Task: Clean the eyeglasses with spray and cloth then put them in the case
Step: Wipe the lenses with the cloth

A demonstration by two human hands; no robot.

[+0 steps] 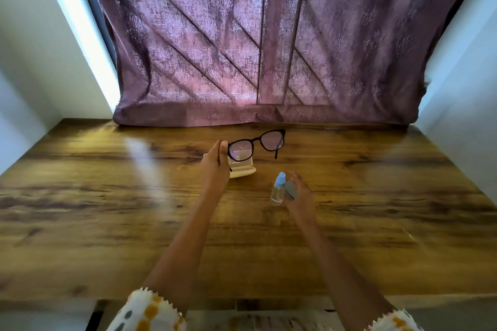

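Left hand (215, 161) is pinching the eyeglasses (256, 144) over the white case (242, 171) — right hand (298, 193) is hovering beside the spray bottle (278, 190), grip unclear.

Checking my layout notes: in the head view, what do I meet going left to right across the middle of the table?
The left hand → the eyeglasses it holds → the spray bottle → the right hand. The case overlaps, so it is omitted.
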